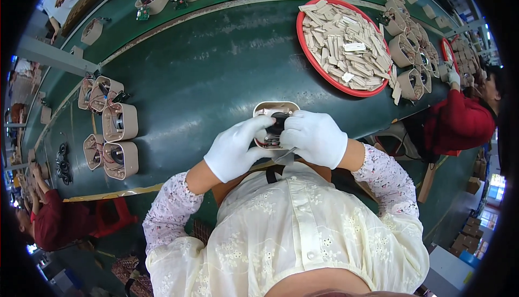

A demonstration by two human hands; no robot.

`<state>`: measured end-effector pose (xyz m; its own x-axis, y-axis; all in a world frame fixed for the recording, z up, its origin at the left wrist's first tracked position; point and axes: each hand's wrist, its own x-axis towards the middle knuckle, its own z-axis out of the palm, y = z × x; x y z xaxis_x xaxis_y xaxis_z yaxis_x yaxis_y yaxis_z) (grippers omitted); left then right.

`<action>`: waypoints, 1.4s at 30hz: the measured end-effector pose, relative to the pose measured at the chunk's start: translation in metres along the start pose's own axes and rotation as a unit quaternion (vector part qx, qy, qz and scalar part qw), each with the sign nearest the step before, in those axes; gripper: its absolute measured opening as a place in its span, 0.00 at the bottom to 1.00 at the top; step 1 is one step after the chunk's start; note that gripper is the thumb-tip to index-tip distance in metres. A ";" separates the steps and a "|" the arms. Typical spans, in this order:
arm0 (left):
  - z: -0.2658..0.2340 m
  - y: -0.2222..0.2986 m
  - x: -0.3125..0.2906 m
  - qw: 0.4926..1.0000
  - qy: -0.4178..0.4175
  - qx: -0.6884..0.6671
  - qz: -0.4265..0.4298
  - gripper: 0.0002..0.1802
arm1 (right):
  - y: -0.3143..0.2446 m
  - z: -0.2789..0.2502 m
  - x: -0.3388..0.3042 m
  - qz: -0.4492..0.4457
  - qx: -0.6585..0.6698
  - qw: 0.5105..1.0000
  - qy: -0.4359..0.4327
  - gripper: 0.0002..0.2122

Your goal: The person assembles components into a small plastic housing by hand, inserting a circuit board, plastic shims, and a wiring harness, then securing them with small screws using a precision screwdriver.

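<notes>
At the table's near edge, in front of my body, stands a beige oval housing [276, 105] with its open side up. A black round part [278, 123], like a small speaker, shows inside it between my fingers. My left hand [235, 148], in a white glove, is closed on the housing's left side, its fingertips reaching in by the black part. The gloved right hand [316, 137] is curled over the right side, fingers bent down at the black part. Something thin and grey pokes out below my right fingers; its kind is unclear. My fingers hide much of the interior.
A red round tray [301, 40] heaped with beige strips is at the far right. Beige housings [120, 121] with wires stand left, beside black rings [64, 164]. More housings [403, 51] cluster right, near a co-worker in red [459, 121]. Another person [62, 221] sits left.
</notes>
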<state>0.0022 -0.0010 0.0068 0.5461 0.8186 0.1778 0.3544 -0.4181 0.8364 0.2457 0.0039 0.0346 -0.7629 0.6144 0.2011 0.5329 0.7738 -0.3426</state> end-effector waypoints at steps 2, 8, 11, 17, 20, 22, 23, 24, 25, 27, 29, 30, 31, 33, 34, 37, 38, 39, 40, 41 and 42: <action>0.001 0.000 -0.007 0.999 0.001 -0.039 -0.023 0.36 | -0.009 -0.002 0.005 0.009 -0.021 1.000 -0.007 0.02; -0.001 0.001 -0.016 0.944 -0.013 0.291 0.157 0.21 | -0.018 -0.002 0.010 0.026 -0.061 0.998 -0.006 0.02; 0.004 0.004 -0.018 0.948 0.007 0.280 0.149 0.20 | -0.004 -0.005 0.006 0.036 0.039 0.998 -0.017 0.05; 0.015 0.014 -0.016 0.965 -0.006 0.248 0.087 0.18 | 0.001 -0.021 -0.009 0.118 0.479 0.853 0.168 0.19; 0.030 0.013 -0.009 0.970 0.021 0.228 0.081 0.16 | -0.011 -0.021 -0.004 0.158 0.500 0.825 0.212 0.21; 0.037 0.009 -0.009 0.974 0.051 0.198 0.096 0.18 | -0.019 -0.018 -0.003 0.187 0.518 0.798 0.245 0.18; 0.039 0.009 -0.008 0.975 0.051 0.196 0.096 0.18 | -0.019 -0.019 -0.004 0.205 0.559 0.765 0.245 0.17; 0.039 0.008 -0.007 0.976 0.054 0.186 0.095 0.18 | -0.019 -0.020 -0.005 0.222 0.599 0.729 0.246 0.15; 0.039 0.008 -0.006 0.978 0.058 0.178 0.093 0.17 | -0.019 -0.020 -0.005 0.222 0.598 0.730 0.245 0.15; 0.037 0.008 -0.005 0.980 0.063 0.162 0.095 0.16 | -0.018 -0.019 -0.004 0.198 0.595 0.737 0.252 0.14; 0.034 0.008 -0.004 0.982 0.063 0.145 0.101 0.16 | -0.021 -0.015 -0.002 0.209 0.598 0.727 0.265 0.14; 0.032 0.008 -0.003 0.985 0.050 0.136 0.097 0.15 | -0.021 -0.013 -0.001 0.218 0.602 0.716 0.277 0.15; 0.031 0.009 -0.003 0.987 0.039 0.127 0.092 0.15 | -0.021 -0.013 -0.001 0.218 0.602 0.716 0.277 0.15; 0.032 0.007 -0.004 0.987 0.050 0.118 0.097 0.14 | -0.021 -0.012 -0.001 0.160 0.565 0.749 0.307 0.16; 0.033 0.007 -0.004 0.987 0.062 0.108 0.102 0.14 | -0.021 -0.011 -0.002 0.161 0.565 0.748 0.307 0.16; 0.032 0.011 -0.005 0.984 0.044 0.146 0.086 0.13 | -0.020 -0.006 -0.002 0.146 0.614 0.717 0.296 0.17; 0.032 0.010 -0.004 0.985 0.043 0.145 0.085 0.13 | -0.021 -0.003 0.002 0.155 0.609 0.718 0.298 0.20; 0.032 0.009 -0.004 0.982 0.038 0.159 0.096 0.15 | -0.022 0.000 0.005 0.163 0.605 0.719 0.301 0.22; 0.031 0.008 -0.004 0.979 0.033 0.172 0.108 0.17 | -0.021 0.006 0.006 0.165 0.605 0.718 0.300 0.22; 0.030 0.007 -0.003 0.979 0.032 0.171 0.107 0.17 | -0.019 0.013 0.007 0.169 0.590 0.728 0.307 0.22; 0.029 0.007 -0.003 0.979 0.020 0.171 0.106 0.18 | -0.017 0.018 0.007 0.173 0.573 0.737 0.314 0.23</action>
<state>0.0252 -0.0176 -0.0034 0.6067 0.7117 0.3542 0.4741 -0.6815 0.5574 0.2250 -0.0078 0.0251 -0.1415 0.9732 0.1812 -0.2789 0.1365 -0.9506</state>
